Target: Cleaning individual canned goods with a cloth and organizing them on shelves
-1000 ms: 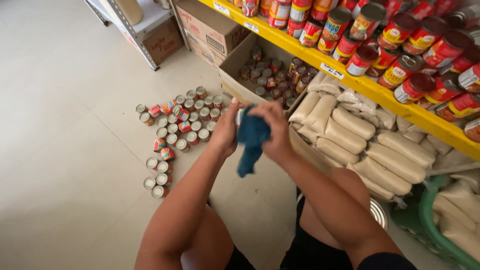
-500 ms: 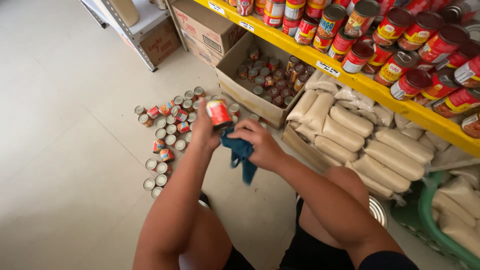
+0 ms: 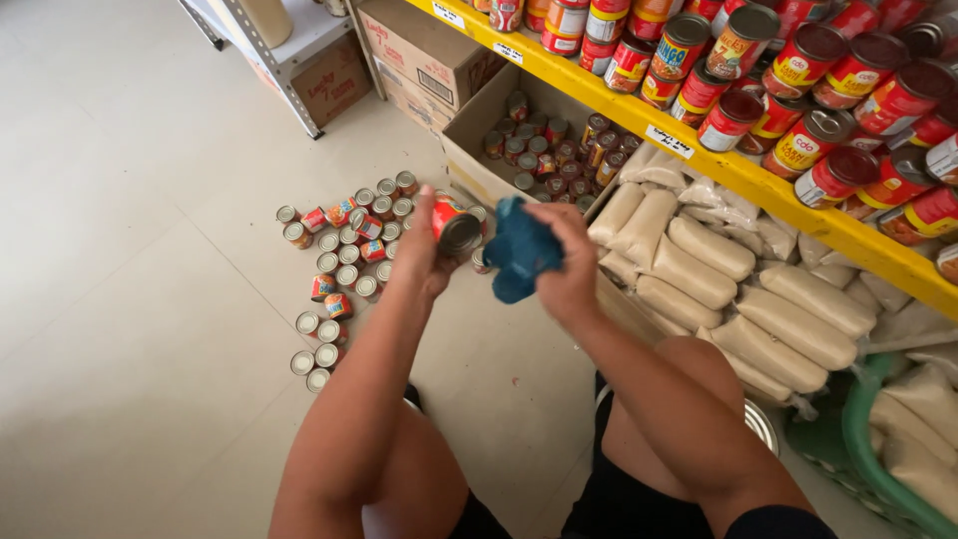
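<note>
The left hand (image 3: 424, 250) is holding a small red can (image 3: 455, 226) in front of the body, above the floor (image 3: 130, 299); its fingers are closing around the can's side, and the grey lid end is facing toward the camera. The right hand (image 3: 569, 265) is gripping a crumpled blue cloth (image 3: 519, 250), with the fingers wrapping tightly around it. The cloth is sitting just beside the can (whether the two are touching, I cannot tell).

Below the hands, many small cans (image 3: 344, 255) are standing on the floor in a loose group, lids up. An open cardboard box (image 3: 474, 145) with more cans inside is resting under a yellow shelf (image 3: 758, 185). Bigger red cans (image 3: 798, 110) are lying on that shelf. Pale filled bags (image 3: 699, 260) are lying in a pile beneath it, near a green basket (image 3: 878, 459).
</note>
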